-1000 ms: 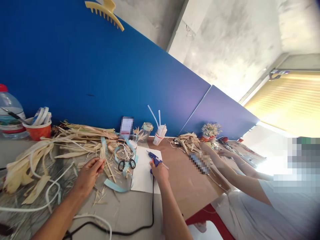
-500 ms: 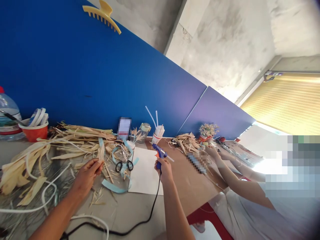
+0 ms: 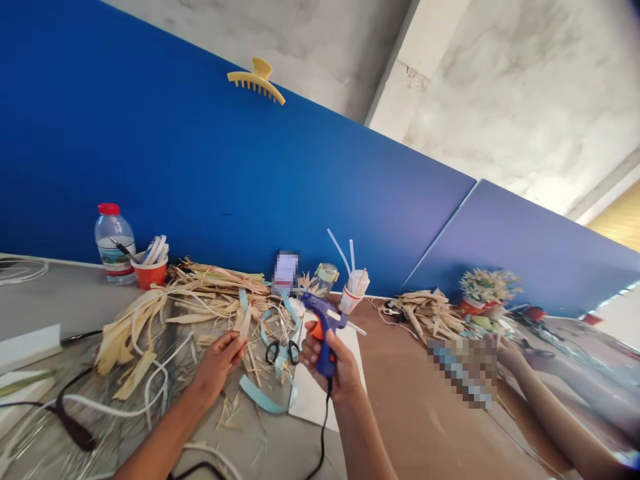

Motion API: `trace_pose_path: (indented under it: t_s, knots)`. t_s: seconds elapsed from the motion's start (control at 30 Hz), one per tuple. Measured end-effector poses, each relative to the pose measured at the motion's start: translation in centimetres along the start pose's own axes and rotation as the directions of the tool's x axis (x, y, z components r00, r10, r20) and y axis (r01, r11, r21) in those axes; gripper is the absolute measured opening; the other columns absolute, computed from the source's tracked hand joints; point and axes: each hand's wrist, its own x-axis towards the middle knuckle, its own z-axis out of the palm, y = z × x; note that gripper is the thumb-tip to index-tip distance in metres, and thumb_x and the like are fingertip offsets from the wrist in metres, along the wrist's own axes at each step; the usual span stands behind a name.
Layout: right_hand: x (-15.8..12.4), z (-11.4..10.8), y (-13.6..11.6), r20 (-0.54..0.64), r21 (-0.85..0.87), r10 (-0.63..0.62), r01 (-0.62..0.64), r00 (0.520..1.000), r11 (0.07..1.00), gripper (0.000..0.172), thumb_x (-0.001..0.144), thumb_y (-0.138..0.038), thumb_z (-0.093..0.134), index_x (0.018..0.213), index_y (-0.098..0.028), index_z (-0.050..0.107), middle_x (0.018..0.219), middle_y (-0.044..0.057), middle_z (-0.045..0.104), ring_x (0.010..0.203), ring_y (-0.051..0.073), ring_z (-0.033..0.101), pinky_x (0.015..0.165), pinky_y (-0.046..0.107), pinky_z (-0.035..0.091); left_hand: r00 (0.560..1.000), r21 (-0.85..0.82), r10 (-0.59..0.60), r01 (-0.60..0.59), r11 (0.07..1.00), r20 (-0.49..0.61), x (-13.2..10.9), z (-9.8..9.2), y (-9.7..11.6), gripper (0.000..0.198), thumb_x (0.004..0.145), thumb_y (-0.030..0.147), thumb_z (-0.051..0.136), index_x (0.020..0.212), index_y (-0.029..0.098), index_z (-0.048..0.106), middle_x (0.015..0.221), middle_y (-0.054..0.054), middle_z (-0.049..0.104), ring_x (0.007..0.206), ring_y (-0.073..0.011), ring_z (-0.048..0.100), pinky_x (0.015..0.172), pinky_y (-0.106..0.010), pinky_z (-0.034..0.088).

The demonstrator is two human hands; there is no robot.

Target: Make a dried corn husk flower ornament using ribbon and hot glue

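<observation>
My left hand (image 3: 223, 360) pinches a small piece of dried corn husk (image 3: 245, 321), held upright over the table. In my right hand (image 3: 340, 363) is a blue glue gun (image 3: 326, 333) with an orange trigger; its nozzle points up and left, and a clear glue stick sticks out behind. Its black cord (image 3: 324, 427) hangs down toward me. Between my hands lie black-handled scissors (image 3: 283, 351) and a light blue ribbon (image 3: 265, 397). A white sheet (image 3: 313, 397) lies beneath the glue gun.
Dried husks (image 3: 215, 280) pile up along the blue partition (image 3: 200, 153). A water bottle (image 3: 115, 247), a red cup (image 3: 151, 272) of tape rolls and a white cup (image 3: 355, 293) with glue sticks stand behind. White cables (image 3: 150, 393) cross the left side. A co-worker's arms (image 3: 545, 400) reach in at right.
My view has turned left, so the scene sits farther right. The glue gun has come closer and turned more upright in my right hand. My left hand still pinches the husk.
</observation>
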Motion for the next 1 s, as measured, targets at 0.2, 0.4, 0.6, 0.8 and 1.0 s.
trace_pose_path:
  t_s: [0.2,0.4,0.6,0.8,1.0]
  knots:
    - [0.6,-0.1,3.8,0.024,-0.223,-0.046,0.051,0.999,0.973,0.037,0.069,-0.042,0.072,0.095,-0.017,0.066,0.095,0.008,0.063,0.071,0.016,0.057,0.070,0.030,0.044,1.000,0.068,0.021,-0.020,0.997,-0.011,0.3,-0.3,-0.6,0.033,0.070,0.049,0.065,0.061,0.018,0.058,0.054,0.005,0.045,0.049,-0.0102,0.038,0.049,-0.022,0.029]
    - [0.1,-0.6,4.3,0.079,-0.416,-0.066,0.093,0.995,0.904,0.032,0.074,-0.046,0.067,0.088,-0.017,0.065,0.088,0.007,0.065,0.068,0.016,0.058,0.071,0.033,0.046,0.999,0.089,0.021,-0.019,0.996,-0.031,0.5,-0.2,-0.7,0.035,0.070,0.049,0.064,0.056,0.018,0.054,0.052,0.005,0.045,0.049,-0.0101,0.037,0.050,-0.023,0.030]
    - [0.3,-1.2,4.9,0.126,-0.513,-0.006,0.070,0.992,0.855,0.029,0.078,-0.045,0.063,0.084,-0.017,0.064,0.083,0.005,0.064,0.071,0.016,0.058,0.070,0.031,0.046,1.000,0.075,0.012,-0.011,0.997,-0.020,0.3,-0.1,-0.5,0.035,0.071,0.050,0.064,0.060,0.018,0.056,0.054,0.004,0.044,0.050,-0.0103,0.037,0.049,-0.022,0.029]
    - [0.3,-1.6,5.0,0.113,-0.557,0.018,0.049,0.993,0.829,0.030,0.079,-0.045,0.062,0.085,-0.016,0.064,0.082,0.005,0.064,0.070,0.016,0.058,0.069,0.030,0.045,1.000,0.047,-0.007,0.007,0.999,-0.003,0.2,-0.2,-0.6,0.033,0.071,0.049,0.066,0.064,0.017,0.060,0.056,0.004,0.044,0.051,-0.0099,0.038,0.049,-0.022,0.030]
    - [0.5,-1.7,5.5,0.106,-0.580,0.022,0.044,0.994,0.814,0.027,0.080,-0.042,0.061,0.086,-0.016,0.065,0.079,0.004,0.063,0.069,0.015,0.057,0.068,0.029,0.045,1.000,0.030,-0.024,0.024,0.999,-0.001,0.2,-0.1,-0.6,0.032,0.070,0.047,0.067,0.063,0.017,0.059,0.055,0.005,0.045,0.052,-0.0093,0.038,0.050,-0.021,0.030]
